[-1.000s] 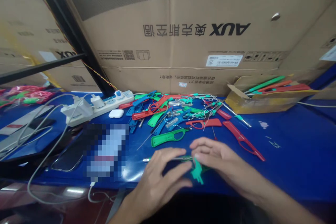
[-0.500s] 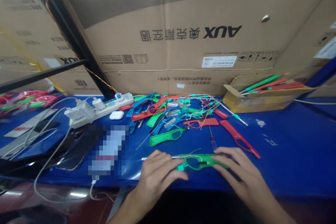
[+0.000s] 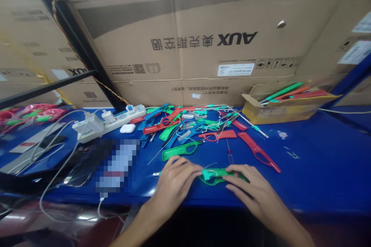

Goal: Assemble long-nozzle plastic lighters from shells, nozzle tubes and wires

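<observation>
A green lighter shell half (image 3: 219,181) lies crosswise at the near edge of the table, its metal tube showing past my left hand. My left hand (image 3: 175,181) pinches a small teal trigger piece (image 3: 207,175) over the loop opening of the shell. A thin white wire runs beside the piece. With fingers along the top and thumb below, my right hand (image 3: 251,187) grips the other end of the shell. Just beyond it lies a small screwdriver (image 3: 230,156) with a purple handle. Another green shell half (image 3: 182,150) rests beyond my left hand.
A pile of red, green and blue lighter parts (image 3: 176,123) spreads across the back. An open carton (image 3: 281,112) with lighters stands at back right, near a red shell half (image 3: 259,152). On the left are a power strip (image 3: 116,121), cables and a phone (image 3: 117,168).
My left hand has carried the teal trigger piece from the tube side to the right, over the shell's loop. My right hand keeps its grip on the shell. The camera view has shifted slightly.
</observation>
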A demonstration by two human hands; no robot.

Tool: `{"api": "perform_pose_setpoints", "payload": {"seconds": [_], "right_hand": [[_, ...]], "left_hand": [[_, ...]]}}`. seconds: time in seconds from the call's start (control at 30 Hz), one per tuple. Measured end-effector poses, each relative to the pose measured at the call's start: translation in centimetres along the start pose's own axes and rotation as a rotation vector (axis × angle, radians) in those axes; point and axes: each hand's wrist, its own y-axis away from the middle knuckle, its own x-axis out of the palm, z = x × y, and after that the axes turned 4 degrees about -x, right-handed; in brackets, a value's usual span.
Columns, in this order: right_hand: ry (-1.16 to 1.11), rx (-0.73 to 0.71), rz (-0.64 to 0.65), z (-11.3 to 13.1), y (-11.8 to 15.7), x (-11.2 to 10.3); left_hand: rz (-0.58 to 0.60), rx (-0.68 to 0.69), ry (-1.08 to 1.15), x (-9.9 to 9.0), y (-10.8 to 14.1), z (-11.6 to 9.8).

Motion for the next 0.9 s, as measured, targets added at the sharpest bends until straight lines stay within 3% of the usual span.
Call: {"api": "perform_pose_setpoints", "payload": {"seconds": [0.17,0.47,0.9], "right_hand": [[-0.028,0.008,0.014,0.2,-0.2,-0.1],[-0.077,0.022,0.034,0.6,-0.8,-0.7],[-0.110,-0.021,0.062,0.1,-0.8,-0.4]], "left_hand": [[0.059,-0.095,-0.043,0.7,-0.6,-0.7],[0.160,-0.115,-0.134,1.2,-0.9,-0.9],[0.175,-0.006,-0.325,0.9,-1.2,-1.3]]}}
